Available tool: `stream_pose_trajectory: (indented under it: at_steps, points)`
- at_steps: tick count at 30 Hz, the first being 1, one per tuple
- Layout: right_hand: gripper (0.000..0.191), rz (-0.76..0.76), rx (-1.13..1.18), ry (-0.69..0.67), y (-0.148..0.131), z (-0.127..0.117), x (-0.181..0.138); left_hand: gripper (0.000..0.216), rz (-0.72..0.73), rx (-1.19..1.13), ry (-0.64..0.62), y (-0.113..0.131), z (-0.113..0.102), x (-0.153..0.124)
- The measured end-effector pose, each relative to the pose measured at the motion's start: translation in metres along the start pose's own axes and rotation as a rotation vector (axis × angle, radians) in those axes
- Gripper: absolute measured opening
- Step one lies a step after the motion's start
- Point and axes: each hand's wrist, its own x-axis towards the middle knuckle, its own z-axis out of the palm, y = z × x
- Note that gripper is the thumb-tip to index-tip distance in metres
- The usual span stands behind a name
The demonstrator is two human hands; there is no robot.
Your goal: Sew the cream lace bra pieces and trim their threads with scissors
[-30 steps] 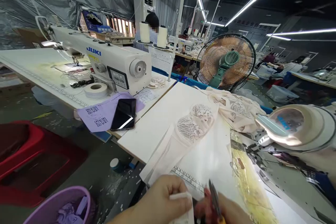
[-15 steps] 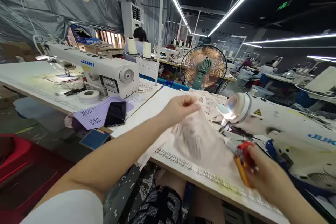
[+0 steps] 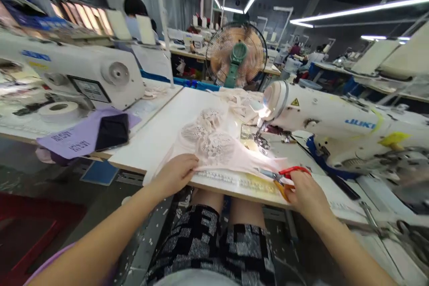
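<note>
A pale pink lace garment lies spread on the white sewing table, reaching toward the needle of the white Juki sewing machine. My left hand grips the garment's near left edge at the table's front edge, fingers closed on the fabric. My right hand holds red and orange thread snips, their blades pointing left at the garment's right end. My lap in black and white patterned shorts shows under the table.
A second Juki machine stands on the left table with a tape roll, purple papers and a black phone. A standing fan turns behind the table. More pale fabric is piled at the back. Other workers sit far behind.
The garment, lifted by my left hand half a second ago, now lies flat on the table. Both hands have come down to the table's front edge, and my view has swung right.
</note>
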Motion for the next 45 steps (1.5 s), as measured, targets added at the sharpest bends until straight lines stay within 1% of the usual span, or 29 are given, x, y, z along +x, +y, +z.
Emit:
stream_pose_trajectory:
  at_steps: [1,2,3,4,6,7,8,9,11,12,14,16,19,21,25,27,29,32,36,39,42,45]
  points:
    - [0.012,0.01,0.028,0.01,-0.007,-0.004,-0.006,0.025,0.008,0.027,0.019,0.004,-0.001,-0.003]
    - [0.011,-0.007,0.078,-0.019,-0.015,-0.006,-0.011,0.027,0.025,0.055,0.041,0.009,-0.001,-0.006]
    - [0.011,-0.057,0.149,-0.078,-0.023,-0.008,-0.013,0.026,0.069,0.103,0.077,0.013,-0.001,-0.008]
    - [0.012,-0.129,0.214,-0.131,-0.032,-0.007,-0.014,0.025,0.167,0.201,0.119,0.018,-0.001,-0.009]
    - [0.016,-0.259,0.287,-0.189,-0.046,0.0,-0.012,0.024,0.365,0.333,0.142,0.027,0.005,-0.009]
    - [0.022,-0.307,0.299,-0.194,-0.051,0.005,-0.01,0.026,0.435,0.386,0.139,0.03,0.01,-0.008]
    - [0.029,-0.339,0.301,-0.187,-0.056,0.01,-0.008,0.029,0.471,0.419,0.125,0.032,0.015,-0.006]
    - [0.037,-0.354,0.298,-0.18,-0.059,0.015,-0.005,0.033,0.475,0.445,0.106,0.033,0.02,-0.003]
    - [0.045,-0.344,0.282,-0.183,-0.062,0.023,0.001,0.043,0.415,0.477,0.03,0.033,0.029,0.004]
    - [0.044,-0.325,0.27,-0.198,-0.063,0.025,0.004,0.046,0.372,0.486,-0.025,0.032,0.032,0.008]
    - [0.037,-0.283,0.237,-0.235,-0.064,0.026,0.009,0.05,0.296,0.496,-0.128,0.032,0.033,0.017]
    - [0.033,-0.257,0.199,-0.238,-0.062,0.023,0.013,0.05,0.265,0.502,-0.188,0.034,0.032,0.027]
    - [0.035,-0.246,0.153,-0.215,-0.058,0.016,0.019,0.047,0.265,0.498,-0.253,0.038,0.029,0.043]
    - [0.034,-0.252,0.133,-0.228,-0.054,0.011,0.024,0.047,0.272,0.494,-0.298,0.039,0.028,0.054]
    - [0.026,-0.28,0.123,-0.346,-0.039,0.003,0.031,0.049,0.29,0.464,-0.384,0.032,0.025,0.068]
    - [0.02,-0.285,0.117,-0.404,-0.032,-0.001,0.029,0.052,0.298,0.421,-0.448,0.028,0.022,0.07]
    - [0.017,-0.29,0.111,-0.422,-0.027,-0.004,0.025,0.053,0.317,0.366,-0.5,0.024,0.018,0.069]
    - [0.019,-0.298,0.13,-0.404,-0.024,-0.009,0.017,0.053,0.34,0.308,-0.522,0.022,0.013,0.065]
    - [0.016,-0.313,0.16,-0.363,-0.026,-0.011,0.017,0.053,0.333,0.329,-0.549,0.022,0.011,0.062]
    - [0.015,-0.299,0.187,-0.429,-0.029,-0.01,0.023,0.055,0.349,0.363,-0.566,0.023,0.009,0.062]
    - [0.011,-0.243,0.201,-0.507,-0.031,-0.01,0.026,0.055,0.366,0.387,-0.588,0.026,0.006,0.062]
    - [0.013,-0.188,0.272,-0.52,-0.028,-0.015,0.026,0.052,0.372,0.401,-0.596,0.029,0.003,0.062]
